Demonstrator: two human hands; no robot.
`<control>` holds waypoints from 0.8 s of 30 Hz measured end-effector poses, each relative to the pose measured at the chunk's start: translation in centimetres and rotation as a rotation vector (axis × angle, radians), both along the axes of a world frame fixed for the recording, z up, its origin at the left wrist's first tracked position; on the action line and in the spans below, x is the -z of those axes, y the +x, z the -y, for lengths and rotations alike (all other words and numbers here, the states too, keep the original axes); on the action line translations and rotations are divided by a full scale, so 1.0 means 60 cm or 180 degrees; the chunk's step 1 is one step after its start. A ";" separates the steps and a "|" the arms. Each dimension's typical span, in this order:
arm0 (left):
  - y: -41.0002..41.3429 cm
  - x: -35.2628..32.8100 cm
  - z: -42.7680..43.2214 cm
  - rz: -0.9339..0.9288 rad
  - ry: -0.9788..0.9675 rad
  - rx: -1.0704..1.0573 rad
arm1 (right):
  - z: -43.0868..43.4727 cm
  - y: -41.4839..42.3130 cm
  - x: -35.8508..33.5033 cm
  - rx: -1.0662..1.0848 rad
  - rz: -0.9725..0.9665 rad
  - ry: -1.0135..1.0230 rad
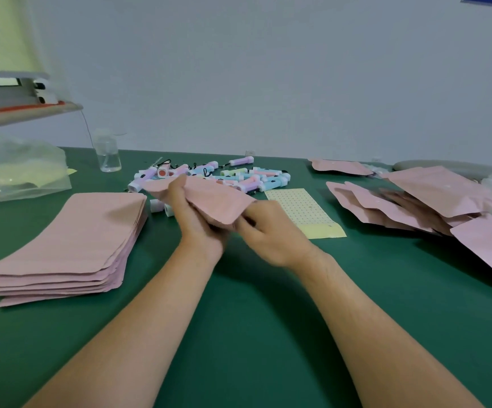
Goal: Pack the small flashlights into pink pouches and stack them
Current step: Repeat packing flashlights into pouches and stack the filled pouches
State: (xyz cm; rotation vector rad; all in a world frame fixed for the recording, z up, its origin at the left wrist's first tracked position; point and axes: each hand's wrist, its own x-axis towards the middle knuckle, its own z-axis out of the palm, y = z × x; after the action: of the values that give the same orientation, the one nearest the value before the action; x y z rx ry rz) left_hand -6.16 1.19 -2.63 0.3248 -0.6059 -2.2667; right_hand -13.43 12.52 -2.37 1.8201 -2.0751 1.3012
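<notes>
A pink pouch [209,198] is held above the green table between both hands. My left hand [197,219] grips its near left side, fingers curled under it. My right hand [268,231] pinches the pouch's near corner at the mouth. Behind the pouch lies a heap of small pastel flashlights [233,175] with black cords. A neat stack of flat pink pouches [77,242] sits at the left. At the right, filled pink pouches [415,201] lie overlapping in a loose pile. Whether a flashlight is inside the held pouch is hidden.
A yellow sticker sheet [303,213] lies right of my hands. A clear bottle [109,157] stands at the back left, beside a clear plastic bag [18,172]. A shelf with a machine [18,92] overhangs the far left. Green table [253,319] stretches toward me.
</notes>
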 end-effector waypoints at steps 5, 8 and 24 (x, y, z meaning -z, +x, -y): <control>0.018 -0.002 0.029 -0.0388 0.0355 -0.0305 | -0.026 -0.041 -0.003 0.1550 -0.0076 -0.0994; 0.014 0.006 0.027 -0.0383 0.0399 -0.0347 | -0.030 -0.069 0.014 0.2567 -0.0743 0.0235; 0.014 0.006 0.033 -0.0572 0.0317 -0.0122 | -0.004 -0.082 0.035 0.1956 0.0500 0.0318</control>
State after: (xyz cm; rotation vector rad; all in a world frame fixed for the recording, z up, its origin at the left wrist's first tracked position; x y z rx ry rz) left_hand -5.30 -0.79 -3.01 0.1767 -0.3918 -2.2634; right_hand -18.33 12.75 -4.46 0.9800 -2.5249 1.1994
